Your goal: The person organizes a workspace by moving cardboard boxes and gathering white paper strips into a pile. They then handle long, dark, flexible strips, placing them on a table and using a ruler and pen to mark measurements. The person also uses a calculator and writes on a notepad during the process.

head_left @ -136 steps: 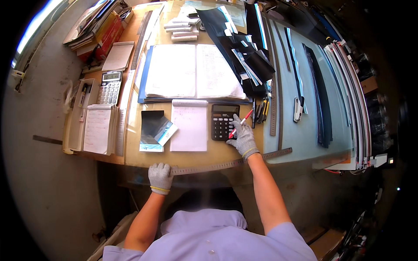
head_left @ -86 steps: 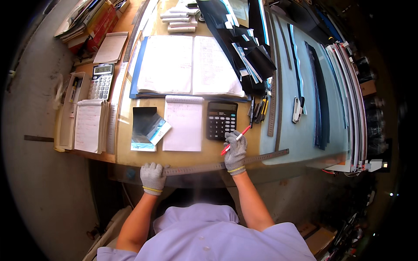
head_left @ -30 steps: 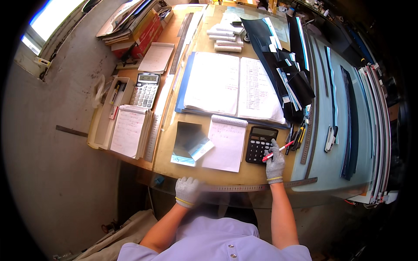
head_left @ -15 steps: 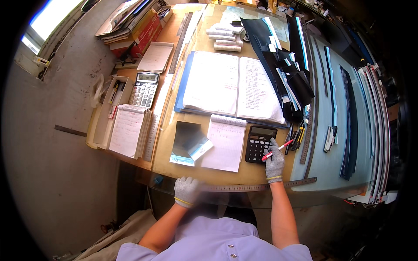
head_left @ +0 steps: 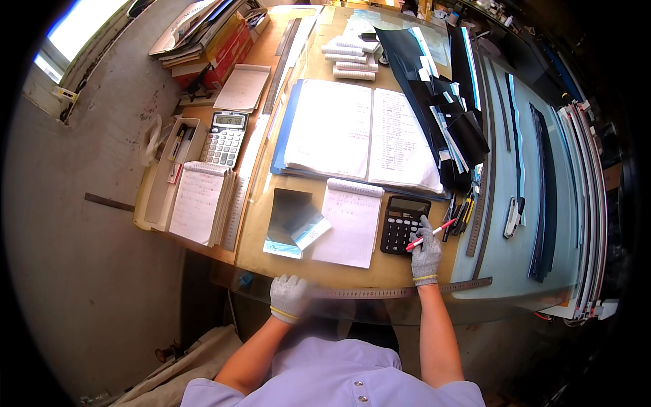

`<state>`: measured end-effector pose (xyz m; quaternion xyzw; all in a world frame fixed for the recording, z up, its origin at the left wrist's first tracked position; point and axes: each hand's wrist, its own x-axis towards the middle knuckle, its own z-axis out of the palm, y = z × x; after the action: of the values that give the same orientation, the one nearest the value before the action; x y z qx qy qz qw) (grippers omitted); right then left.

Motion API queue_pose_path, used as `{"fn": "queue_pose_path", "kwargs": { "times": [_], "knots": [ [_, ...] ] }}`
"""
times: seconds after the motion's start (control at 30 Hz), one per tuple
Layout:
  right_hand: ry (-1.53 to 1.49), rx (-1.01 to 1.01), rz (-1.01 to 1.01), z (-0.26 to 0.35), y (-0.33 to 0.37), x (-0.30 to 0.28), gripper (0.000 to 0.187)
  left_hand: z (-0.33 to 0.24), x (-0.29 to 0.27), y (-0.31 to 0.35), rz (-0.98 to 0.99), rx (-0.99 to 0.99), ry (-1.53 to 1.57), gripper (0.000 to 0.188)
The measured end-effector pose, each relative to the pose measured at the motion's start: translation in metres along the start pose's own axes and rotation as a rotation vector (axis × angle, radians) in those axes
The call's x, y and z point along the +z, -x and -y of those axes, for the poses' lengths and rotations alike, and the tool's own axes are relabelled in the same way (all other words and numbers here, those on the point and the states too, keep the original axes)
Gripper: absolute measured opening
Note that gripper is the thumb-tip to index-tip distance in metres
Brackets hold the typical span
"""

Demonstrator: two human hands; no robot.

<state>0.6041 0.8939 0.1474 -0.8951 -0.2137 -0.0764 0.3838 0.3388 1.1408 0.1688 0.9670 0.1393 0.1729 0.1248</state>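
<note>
- Your right hand (head_left: pixel 426 254), grey glove, fingers curled around a red-and-white pen (head_left: pixel 430 235); the index fingertip reaches onto the right edge of the black calculator (head_left: pixel 404 224).
- Black calculator sits near the desk's front, just right of the white notepad (head_left: pixel 348 222), touching or nearly touching it.
- Your left hand (head_left: pixel 290 296), also gloved, fingers loosely bent, lies on the near desk edge (head_left: pixel 352 278) at the left end of the long steel ruler (head_left: pixel 407 290); can't tell if it grips anything.
- Ruler runs along the near edge, passing under your right wrist.
- Bare wood between the two hands at the front; little free room further in.
- Left of the notepad: a dark sheet (head_left: pixel 291 211) with pale blue slips on it.
- Far side: open ledger (head_left: pixel 363 132) on a blue folder, blocking reach beyond the calculator.
- Right of the calculator: a cluster of pens and markers (head_left: pixel 461 216), then a vertical steel ruler (head_left: pixel 483 197) and a utility knife (head_left: pixel 513 216) on the pale green mat.
- Far left: grey calculator (head_left: pixel 224 139), spiral notebook (head_left: pixel 198 202), tray with pens.
</note>
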Motion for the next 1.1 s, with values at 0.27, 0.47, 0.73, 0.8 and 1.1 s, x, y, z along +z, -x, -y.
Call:
{"fn": "queue_pose_path", "kwargs": {
  "times": [0.27, 0.47, 0.73, 0.8, 1.1],
  "knots": [
    [0.018, -0.044, -0.035, -0.0020, 0.0007, 0.0020, 0.022, 0.0009, 0.0013, 0.0014, 0.018, -0.002, -0.012, 0.022],
    [-0.002, -0.034, -0.029, -0.0031, 0.0006, 0.0022, 0.023, -0.0018, -0.0011, -0.0013, 0.015, -0.008, -0.024, 0.022],
    [-0.051, -0.003, -0.030, -0.0051, 0.0019, 0.0043, 0.024, 0.0003, 0.0018, 0.0005, 0.006, 0.002, -0.022, 0.023],
    [-0.045, -0.026, -0.047, -0.0066, 0.0020, 0.0055, 0.024, 0.0020, 0.0041, 0.0023, 0.008, 0.006, -0.029, 0.023],
    [-0.119, -0.019, -0.029, 0.0007, 0.0003, 0.0019, 0.032, 0.0000, 0.0017, 0.0004, 0.014, 0.000, -0.019, 0.023]
  ]
}}
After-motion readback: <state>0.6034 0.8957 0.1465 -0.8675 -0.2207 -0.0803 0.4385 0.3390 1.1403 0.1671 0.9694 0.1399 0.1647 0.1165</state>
